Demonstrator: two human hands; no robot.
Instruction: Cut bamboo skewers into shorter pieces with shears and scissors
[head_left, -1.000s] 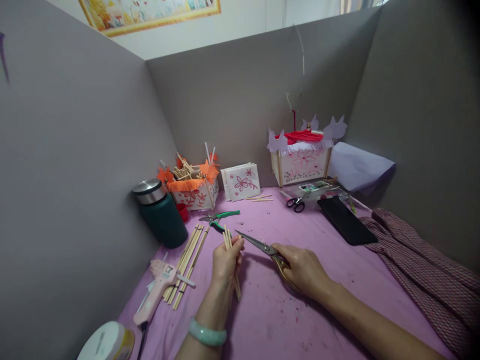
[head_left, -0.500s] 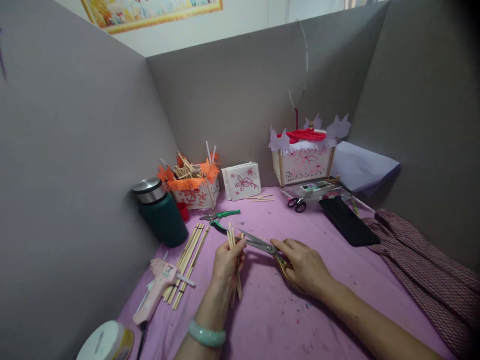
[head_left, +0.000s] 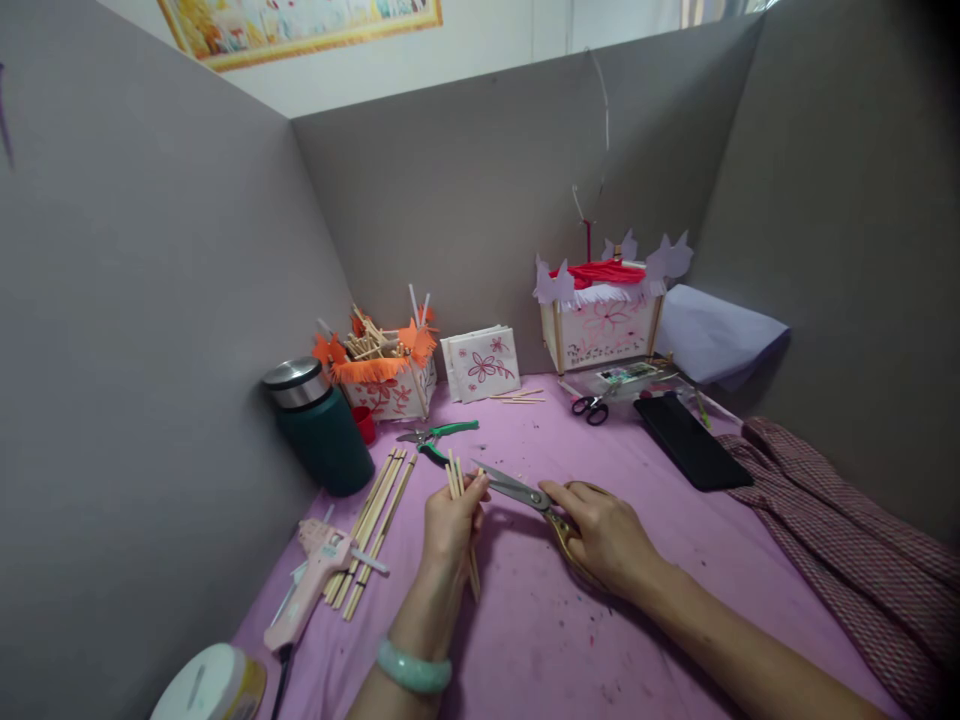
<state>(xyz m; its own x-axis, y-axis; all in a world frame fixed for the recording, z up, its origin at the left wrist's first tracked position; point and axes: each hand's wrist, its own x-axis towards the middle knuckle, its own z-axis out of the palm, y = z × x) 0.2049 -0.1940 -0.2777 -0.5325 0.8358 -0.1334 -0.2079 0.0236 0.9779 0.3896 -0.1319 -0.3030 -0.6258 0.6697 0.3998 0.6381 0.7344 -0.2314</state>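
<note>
My left hand [head_left: 452,520], with a pale green bangle at the wrist, is closed around several thin wooden sticks [head_left: 473,575]. Their upper ends poke out above the fingers. In my right hand [head_left: 604,535] is a pair of scissors [head_left: 523,490] with gold handles. The blades point left, and their tips reach the fingertips of my left hand, by the end of one stick. Whether the blades touch that stick I cannot tell. Green-handled pruning shears [head_left: 450,430] lie just beyond my left hand.
Bundled sticks [head_left: 375,520] and a pink glue gun [head_left: 322,575] lie at left, near a dark green bottle [head_left: 322,430]. Behind stand an orange-fringed box [head_left: 390,395], flower-drawn cards [head_left: 487,365] and a lilac-trimmed box [head_left: 607,335]. Small black scissors [head_left: 592,410] and a phone [head_left: 690,445] are at right.
The scissor blades look closer together than before. Both hands stay almost in place, and the whole view has shifted slightly.
</note>
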